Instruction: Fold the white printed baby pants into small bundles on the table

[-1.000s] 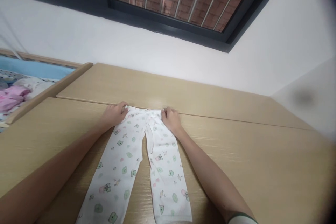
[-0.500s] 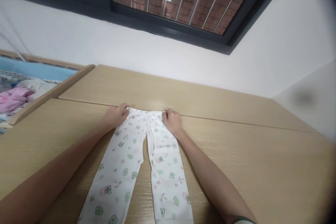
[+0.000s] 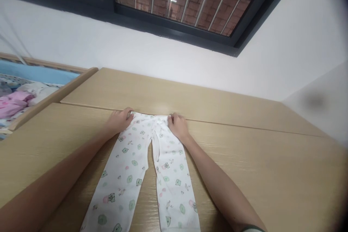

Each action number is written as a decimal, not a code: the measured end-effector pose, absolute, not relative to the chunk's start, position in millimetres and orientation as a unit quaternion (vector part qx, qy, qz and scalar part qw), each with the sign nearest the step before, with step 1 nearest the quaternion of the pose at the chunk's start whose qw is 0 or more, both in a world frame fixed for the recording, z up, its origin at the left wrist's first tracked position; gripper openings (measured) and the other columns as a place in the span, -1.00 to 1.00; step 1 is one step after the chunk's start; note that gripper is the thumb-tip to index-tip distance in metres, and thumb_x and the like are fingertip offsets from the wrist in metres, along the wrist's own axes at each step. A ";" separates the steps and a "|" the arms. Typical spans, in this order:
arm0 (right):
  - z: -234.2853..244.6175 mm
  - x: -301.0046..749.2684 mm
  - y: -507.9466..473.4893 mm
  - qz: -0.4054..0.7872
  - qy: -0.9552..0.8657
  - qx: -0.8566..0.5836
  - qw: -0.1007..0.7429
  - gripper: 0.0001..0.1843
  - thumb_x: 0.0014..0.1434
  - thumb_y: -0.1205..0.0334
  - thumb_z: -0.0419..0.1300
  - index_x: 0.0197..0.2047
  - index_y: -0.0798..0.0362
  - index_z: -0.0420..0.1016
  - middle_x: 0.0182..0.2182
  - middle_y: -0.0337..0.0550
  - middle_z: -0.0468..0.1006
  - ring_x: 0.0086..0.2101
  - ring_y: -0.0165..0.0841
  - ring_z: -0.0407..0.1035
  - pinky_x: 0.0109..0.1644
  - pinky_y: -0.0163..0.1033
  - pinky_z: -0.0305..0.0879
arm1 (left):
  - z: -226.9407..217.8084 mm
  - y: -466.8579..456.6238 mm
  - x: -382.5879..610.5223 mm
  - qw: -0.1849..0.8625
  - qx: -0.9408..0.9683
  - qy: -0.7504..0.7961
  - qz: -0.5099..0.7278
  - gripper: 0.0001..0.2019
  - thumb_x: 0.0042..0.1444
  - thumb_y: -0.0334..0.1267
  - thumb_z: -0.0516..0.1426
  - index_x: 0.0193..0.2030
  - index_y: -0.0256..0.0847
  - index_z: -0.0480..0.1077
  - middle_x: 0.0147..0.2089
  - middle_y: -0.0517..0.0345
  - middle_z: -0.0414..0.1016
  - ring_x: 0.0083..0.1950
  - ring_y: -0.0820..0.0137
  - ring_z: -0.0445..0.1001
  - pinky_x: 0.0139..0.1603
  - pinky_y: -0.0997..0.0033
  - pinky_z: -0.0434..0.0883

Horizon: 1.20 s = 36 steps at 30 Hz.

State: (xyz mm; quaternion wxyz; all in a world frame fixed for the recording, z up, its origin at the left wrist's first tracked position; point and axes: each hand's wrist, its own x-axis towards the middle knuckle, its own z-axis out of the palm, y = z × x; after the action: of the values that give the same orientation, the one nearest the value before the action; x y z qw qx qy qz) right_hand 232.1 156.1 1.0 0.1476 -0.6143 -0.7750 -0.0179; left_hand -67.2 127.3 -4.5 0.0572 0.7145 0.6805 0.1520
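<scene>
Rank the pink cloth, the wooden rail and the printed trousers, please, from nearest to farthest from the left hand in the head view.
1. Printed trousers: touching the left hand, at the left end of the waistband.
2. Wooden rail: apart from the hand, off to its left.
3. Pink cloth: farthest left, on the other side of the rail.

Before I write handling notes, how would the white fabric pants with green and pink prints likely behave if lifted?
The pants would probably droop, given the soft fold along an inner leg. They look light, as the fabric seems thin. Rolling seems unlikely: they lie flat on the pale wooden surface.
</scene>
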 end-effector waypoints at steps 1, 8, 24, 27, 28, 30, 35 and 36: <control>0.7 232.2 156.2 -0.019 -0.775 -0.614 0.150 -0.69 0.44 0.15 -0.03 -0.18 0.08 0.48 -0.26 -0.01 0.64 -0.18 -0.21 0.47 -0.12 -0.23 0.12 | -4.7 127.5 -67.2 0.057 0.715 0.680 0.152 -0.61 0.32 -0.07 -0.08 0.13 -0.12 0.39 -0.28 0.06 0.62 -0.14 0.10 0.60 -0.06 0.22 0.39; 1.5 231.7 156.0 -0.021 -0.777 -0.611 0.150 -0.70 0.44 0.15 -0.03 -0.19 0.08 0.47 -0.27 -0.02 0.64 -0.19 -0.22 0.47 -0.12 -0.22 0.11 | -6.0 127.3 -67.2 0.052 0.714 0.681 0.152 -0.61 0.33 -0.06 -0.09 0.14 -0.13 0.38 -0.25 0.03 0.63 -0.10 0.06 0.60 -0.04 0.18 0.40; 2.7 231.6 155.4 -0.015 -0.775 -0.613 0.150 -0.69 0.44 0.14 -0.03 -0.19 0.09 0.47 -0.27 0.00 0.63 -0.18 -0.20 0.46 -0.11 -0.23 0.11 | -8.3 128.1 -67.4 0.043 0.717 0.678 0.154 -0.60 0.33 -0.06 -0.11 0.12 -0.13 0.39 -0.27 0.06 0.63 -0.13 0.09 0.60 -0.05 0.19 0.40; 2.8 231.8 155.4 -0.013 -0.776 -0.612 0.152 -0.69 0.44 0.15 -0.03 -0.19 0.09 0.47 -0.27 0.01 0.63 -0.18 -0.20 0.46 -0.11 -0.22 0.11 | -8.8 128.3 -67.4 0.042 0.716 0.680 0.154 -0.60 0.33 -0.05 -0.10 0.13 -0.13 0.39 -0.26 0.04 0.63 -0.12 0.06 0.60 -0.03 0.17 0.39; 2.9 231.9 155.4 -0.011 -0.776 -0.612 0.152 -0.69 0.44 0.15 -0.03 -0.19 0.09 0.48 -0.27 0.01 0.63 -0.18 -0.20 0.46 -0.11 -0.22 0.11 | -8.9 128.3 -67.4 0.042 0.715 0.680 0.155 -0.60 0.33 -0.05 -0.10 0.13 -0.12 0.39 -0.26 0.04 0.63 -0.11 0.06 0.60 -0.03 0.16 0.39; 3.1 231.9 155.4 -0.009 -0.776 -0.613 0.151 -0.69 0.44 0.15 -0.03 -0.19 0.09 0.47 -0.27 0.01 0.63 -0.18 -0.19 0.46 -0.11 -0.22 0.11 | -8.9 128.4 -67.4 0.042 0.715 0.680 0.156 -0.60 0.33 -0.05 -0.10 0.13 -0.12 0.39 -0.26 0.05 0.63 -0.10 0.06 0.60 -0.02 0.16 0.39; 3.0 231.5 155.0 -0.011 -0.775 -0.613 0.153 -0.70 0.44 0.16 -0.03 -0.19 0.09 0.47 -0.26 0.00 0.64 -0.19 -0.20 0.46 -0.11 -0.22 0.10 | -8.0 127.6 -67.3 0.044 0.715 0.679 0.159 -0.62 0.32 -0.06 -0.08 0.12 -0.11 0.39 -0.25 0.05 0.63 -0.11 0.08 0.60 -0.05 0.20 0.39; 2.9 231.4 154.9 -0.011 -0.774 -0.614 0.153 -0.70 0.44 0.16 -0.02 -0.19 0.09 0.47 -0.26 0.00 0.64 -0.18 -0.21 0.46 -0.11 -0.22 0.10 | -7.7 127.3 -67.2 0.044 0.715 0.680 0.159 -0.62 0.32 -0.06 -0.08 0.12 -0.11 0.39 -0.25 0.06 0.62 -0.12 0.09 0.59 -0.06 0.21 0.39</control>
State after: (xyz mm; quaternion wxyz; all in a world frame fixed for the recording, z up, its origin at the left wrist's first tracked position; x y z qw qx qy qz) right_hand 231.4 154.9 2.9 0.1529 -0.6139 -0.7744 -0.0109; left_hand -67.2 127.3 -7.7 0.0445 0.7148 0.6797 0.1587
